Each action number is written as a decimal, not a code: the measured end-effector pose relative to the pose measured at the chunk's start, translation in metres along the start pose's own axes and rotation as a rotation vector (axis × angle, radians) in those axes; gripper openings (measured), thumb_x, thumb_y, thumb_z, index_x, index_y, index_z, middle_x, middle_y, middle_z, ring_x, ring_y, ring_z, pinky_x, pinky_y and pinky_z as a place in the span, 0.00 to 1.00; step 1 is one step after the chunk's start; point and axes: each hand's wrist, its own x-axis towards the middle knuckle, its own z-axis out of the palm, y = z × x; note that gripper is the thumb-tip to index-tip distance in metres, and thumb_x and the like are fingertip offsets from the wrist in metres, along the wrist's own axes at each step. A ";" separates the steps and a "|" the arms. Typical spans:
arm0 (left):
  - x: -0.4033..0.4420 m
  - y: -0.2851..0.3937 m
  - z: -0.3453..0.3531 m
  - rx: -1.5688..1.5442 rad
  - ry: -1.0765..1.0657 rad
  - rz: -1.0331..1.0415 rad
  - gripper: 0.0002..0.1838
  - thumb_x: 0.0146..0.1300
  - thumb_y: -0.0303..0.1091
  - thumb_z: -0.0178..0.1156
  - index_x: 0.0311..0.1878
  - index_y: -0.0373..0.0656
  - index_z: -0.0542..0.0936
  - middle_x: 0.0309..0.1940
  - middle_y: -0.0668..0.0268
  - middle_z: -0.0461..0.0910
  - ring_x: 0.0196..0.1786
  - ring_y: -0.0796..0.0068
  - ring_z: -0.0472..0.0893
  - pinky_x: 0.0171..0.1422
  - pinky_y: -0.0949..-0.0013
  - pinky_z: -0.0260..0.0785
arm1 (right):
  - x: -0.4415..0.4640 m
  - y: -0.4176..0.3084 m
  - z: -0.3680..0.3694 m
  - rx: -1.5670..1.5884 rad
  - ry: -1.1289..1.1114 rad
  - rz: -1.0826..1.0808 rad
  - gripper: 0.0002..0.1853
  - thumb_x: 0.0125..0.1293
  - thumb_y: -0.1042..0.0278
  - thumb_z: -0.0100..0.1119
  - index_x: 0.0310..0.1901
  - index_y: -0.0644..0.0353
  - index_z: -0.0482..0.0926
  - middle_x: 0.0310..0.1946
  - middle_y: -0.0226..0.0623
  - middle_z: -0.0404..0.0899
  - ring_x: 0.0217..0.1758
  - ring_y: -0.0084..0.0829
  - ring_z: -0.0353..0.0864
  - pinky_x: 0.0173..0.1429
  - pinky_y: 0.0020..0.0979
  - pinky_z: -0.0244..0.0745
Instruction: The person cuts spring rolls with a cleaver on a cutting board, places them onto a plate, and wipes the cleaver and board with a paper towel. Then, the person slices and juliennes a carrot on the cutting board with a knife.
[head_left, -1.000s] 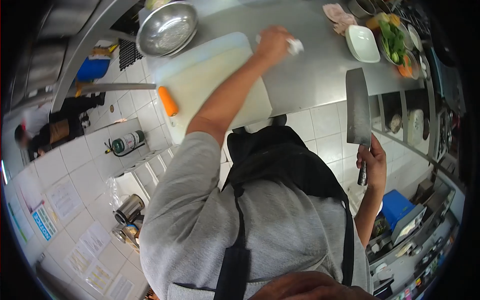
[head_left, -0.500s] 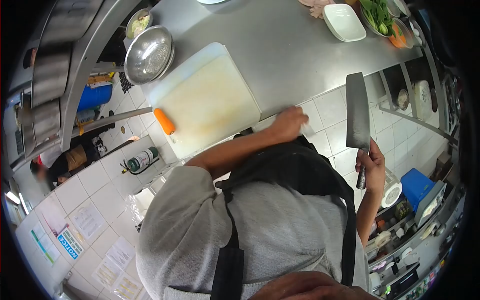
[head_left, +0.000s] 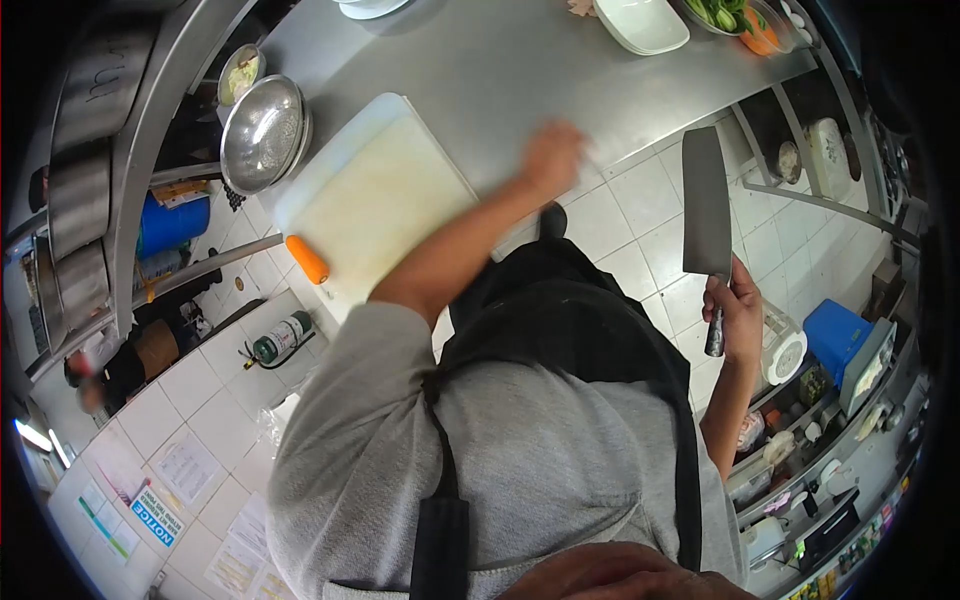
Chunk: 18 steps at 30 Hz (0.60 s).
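My right hand [head_left: 735, 310] is wrapped round the handle of a cleaver [head_left: 708, 205], its broad blade pointing up over the tiled floor. My left hand [head_left: 553, 160] is over the front edge of the steel table, to the right of the cutting board and apart from it. Motion smears its fingers, so whether they hold anything is unclear. On the white cutting board [head_left: 385, 185], a peeled-looking carrot [head_left: 307, 260] lies at the left edge. Part of the board is hidden behind my left forearm.
Metal bowls [head_left: 262, 135] stand beside the board, with a smaller bowl of chopped food [head_left: 241, 75] behind. A white dish [head_left: 643, 22] and a bowl of greens [head_left: 718, 12] sit on the steel table [head_left: 480, 90]. A person [head_left: 140, 365] is at far left.
My left hand has moved up and left, from beyond the table's front edge to over it. The cleaver stays upright in my right hand. The whole view has shifted slightly.
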 end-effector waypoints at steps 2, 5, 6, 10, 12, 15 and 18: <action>-0.043 0.061 0.007 -0.245 -0.377 0.112 0.14 0.57 0.20 0.64 0.39 0.48 0.94 0.47 0.59 0.87 0.58 0.50 0.85 0.68 0.48 0.78 | 0.007 -0.001 0.004 -0.002 -0.041 -0.009 0.31 0.75 0.78 0.62 0.79 0.64 0.75 0.33 0.24 0.80 0.29 0.16 0.75 0.32 0.23 0.72; -0.037 0.048 -0.043 -0.299 -0.238 0.037 0.16 0.61 0.19 0.62 0.46 0.45 0.94 0.51 0.55 0.87 0.59 0.48 0.85 0.68 0.52 0.78 | 0.019 -0.004 0.008 -0.024 -0.054 -0.019 0.31 0.75 0.78 0.62 0.79 0.64 0.75 0.32 0.25 0.78 0.29 0.17 0.75 0.32 0.24 0.73; -0.028 0.026 -0.049 -0.285 -0.094 -0.066 0.16 0.63 0.19 0.62 0.49 0.44 0.93 0.51 0.54 0.87 0.59 0.48 0.85 0.68 0.53 0.79 | 0.023 -0.006 0.008 -0.031 -0.085 -0.027 0.31 0.75 0.78 0.62 0.79 0.64 0.75 0.31 0.25 0.78 0.29 0.17 0.75 0.32 0.24 0.73; 0.020 -0.062 -0.105 -0.044 0.278 -0.391 0.17 0.66 0.21 0.62 0.56 0.39 0.90 0.51 0.48 0.86 0.58 0.43 0.85 0.63 0.47 0.80 | 0.032 -0.020 0.018 0.000 -0.082 -0.050 0.30 0.75 0.76 0.63 0.78 0.63 0.76 0.30 0.25 0.77 0.28 0.18 0.76 0.32 0.24 0.74; -0.006 -0.055 -0.090 0.103 0.185 -0.406 0.16 0.67 0.24 0.62 0.55 0.39 0.90 0.51 0.48 0.86 0.57 0.44 0.85 0.63 0.47 0.79 | 0.031 -0.019 0.022 -0.020 -0.107 -0.050 0.30 0.75 0.75 0.64 0.78 0.63 0.76 0.31 0.26 0.78 0.28 0.18 0.76 0.33 0.24 0.74; -0.083 -0.012 -0.044 0.061 -0.069 -0.155 0.13 0.67 0.28 0.63 0.51 0.43 0.90 0.45 0.52 0.85 0.55 0.46 0.85 0.62 0.47 0.80 | 0.030 -0.017 0.024 -0.041 -0.097 -0.025 0.29 0.75 0.74 0.64 0.77 0.62 0.77 0.29 0.26 0.78 0.26 0.17 0.74 0.30 0.22 0.70; -0.109 0.025 -0.086 -0.033 -0.244 0.079 0.12 0.62 0.30 0.66 0.46 0.48 0.94 0.45 0.56 0.86 0.55 0.51 0.87 0.62 0.49 0.81 | 0.033 -0.010 0.025 -0.055 -0.103 -0.032 0.28 0.75 0.74 0.64 0.76 0.62 0.78 0.29 0.26 0.78 0.26 0.17 0.74 0.30 0.23 0.70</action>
